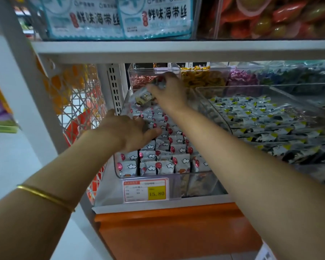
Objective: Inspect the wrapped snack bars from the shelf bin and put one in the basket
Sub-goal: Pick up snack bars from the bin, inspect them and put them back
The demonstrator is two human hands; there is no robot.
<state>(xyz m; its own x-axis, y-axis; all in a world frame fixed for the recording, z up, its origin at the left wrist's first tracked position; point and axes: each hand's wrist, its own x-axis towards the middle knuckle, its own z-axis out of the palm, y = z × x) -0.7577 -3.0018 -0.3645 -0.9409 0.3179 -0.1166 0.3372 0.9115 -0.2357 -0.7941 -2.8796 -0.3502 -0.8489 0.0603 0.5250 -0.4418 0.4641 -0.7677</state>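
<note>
a big white shelf (176,49) fills what i see. on it sits a long clear bin (117,171), packed with rows of wrapped snack bars (176,147), white with little clouds and red dots. just beside it on my right is another clear bin (233,87) with grey and yellow packs (261,119). my left hand (128,132) lies on top of the bars near the middle of the bin, fingers mostly straight, thumb out, holding nothing. my right hand (169,92) is at the back end of the bin, fingers curled round one wrapped bar (142,96), which is tipped above the rest. a price tag (144,190) with a yellow box sits at the bin's front. a thin gold bangle (45,196) is on my left arm.
</note>
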